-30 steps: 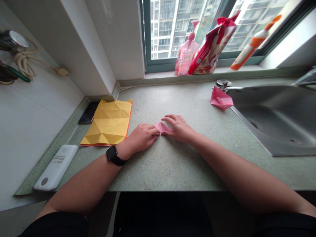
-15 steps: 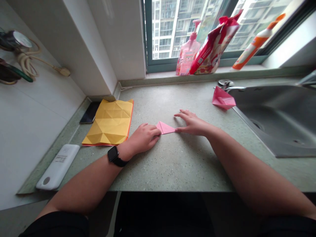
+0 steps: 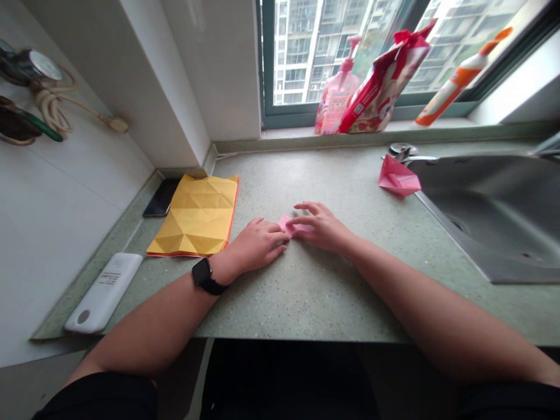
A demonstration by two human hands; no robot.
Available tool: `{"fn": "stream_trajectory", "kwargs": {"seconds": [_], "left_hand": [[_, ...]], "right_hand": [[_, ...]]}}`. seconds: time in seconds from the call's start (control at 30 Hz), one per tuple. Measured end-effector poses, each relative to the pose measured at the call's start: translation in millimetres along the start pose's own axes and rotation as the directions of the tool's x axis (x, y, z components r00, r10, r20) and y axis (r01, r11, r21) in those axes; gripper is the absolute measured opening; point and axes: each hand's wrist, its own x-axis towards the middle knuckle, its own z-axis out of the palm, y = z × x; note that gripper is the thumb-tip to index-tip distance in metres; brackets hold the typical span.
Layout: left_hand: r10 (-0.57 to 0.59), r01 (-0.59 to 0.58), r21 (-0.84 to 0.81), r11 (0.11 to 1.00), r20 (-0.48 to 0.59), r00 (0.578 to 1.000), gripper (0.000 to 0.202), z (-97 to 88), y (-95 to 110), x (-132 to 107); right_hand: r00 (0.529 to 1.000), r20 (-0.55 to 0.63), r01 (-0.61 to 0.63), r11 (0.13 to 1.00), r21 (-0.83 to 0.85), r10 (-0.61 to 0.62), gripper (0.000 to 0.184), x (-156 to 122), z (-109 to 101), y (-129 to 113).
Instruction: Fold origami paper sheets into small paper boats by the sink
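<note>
A small piece of folded pink origami paper [image 3: 286, 220] lies on the counter between my two hands, partly covered by fingers. My left hand [image 3: 261, 240], below a black wristwatch [image 3: 202, 272], holds its left end, with the fingertips pressed together on the paper. Over the right part is my right hand [image 3: 321, 226]. Its thumb and index finger are on the paper, and another finger is stretched out above it. How tightly the right fingertips pinch is hard to see.
Yellow creased paper sheets [image 3: 199, 213] lie to the left, beside a dark phone [image 3: 161, 198] and a white power bank [image 3: 104, 293]. A folded pink paper shape [image 3: 399, 178] sits by the metal sink [image 3: 464, 210]. A pump bottle [image 3: 336, 99] and red bag [image 3: 385, 87] stand on the windowsill.
My right hand has moved left along the pink paper, from its right tip to its middle, near my left fingers. The paper's right end is now bent or covered. My left hand has barely moved.
</note>
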Motion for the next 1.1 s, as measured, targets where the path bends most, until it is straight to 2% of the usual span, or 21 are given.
{"fn": "stream_trajectory", "kwargs": {"seconds": [0.17,0.27,0.43,0.57,0.67,0.73,0.8,0.97,1.1], "left_hand": [[0.047,-0.047,-0.004,0.999,-0.010,0.999,0.019,-1.2,-3,0],[0.073,-0.073,0.010,0.997,-0.022,0.997,0.024,-6.5,-8,-2],[0.031,-0.029,0.068,0.997,-0.040,0.999,0.029,-20.1,-20,-9],[0.042,-0.040,0.073,0.997,-0.023,0.999,0.026,-25.6,-25,-12],[0.042,-0.040,0.075,0.996,-0.014,0.999,0.027,-25.4,-25,-12],[0.039,-0.038,0.076,0.996,-0.011,0.999,0.028,-24.9,-25,-12],[0.036,-0.036,0.075,0.997,-0.007,0.999,0.029,-24.6,-26,-12],[0.023,-0.023,0.072,0.997,0.003,1.000,0.030,-25.1,-28,-12],[0.019,-0.019,0.070,0.997,-0.003,1.000,0.031,-24.8,-27,-12]], "right_hand": [[0.998,0.049,-0.038,0.999,-0.030,0.039,0.026,0,3,5],[0.996,0.074,-0.050,0.999,-0.016,0.051,0.027,0,1,6],[0.993,0.090,-0.072,0.997,-0.006,0.073,0.029,1,1,3],[0.995,0.086,-0.056,0.998,-0.007,0.057,0.027,1,1,4],[0.995,0.097,-0.022,1.000,0.015,0.021,0.035,0,-2,15],[0.993,0.113,-0.019,0.999,0.050,0.013,0.052,-1,-5,28],[0.991,0.123,-0.050,0.997,0.056,0.043,0.061,-2,-11,41],[0.979,0.163,-0.127,0.992,0.021,0.122,0.065,-3,-26,64],[0.993,0.105,-0.063,0.995,0.077,0.055,0.054,-3,-38,59]]}}
